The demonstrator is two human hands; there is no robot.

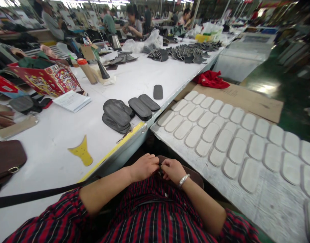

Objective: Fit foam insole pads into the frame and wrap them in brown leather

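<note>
Two bare hands meet at the near centre of my head view, over a striped shirt. The left hand has its fingers curled in; I cannot tell what its grip encloses. The right hand, with a silver bracelet at the wrist, pinches a small dark part between thumb and fingers. Partly hidden behind that hand, the brown piece lies at the lap, below the near edge of the white worktop. On the worktop I see a yellow piece at left, dark oval pads in stacks beyond it, and a brown bag at far left. Pale oval pads lie in rows, some overlapping, on a grey board to the right.
</note>
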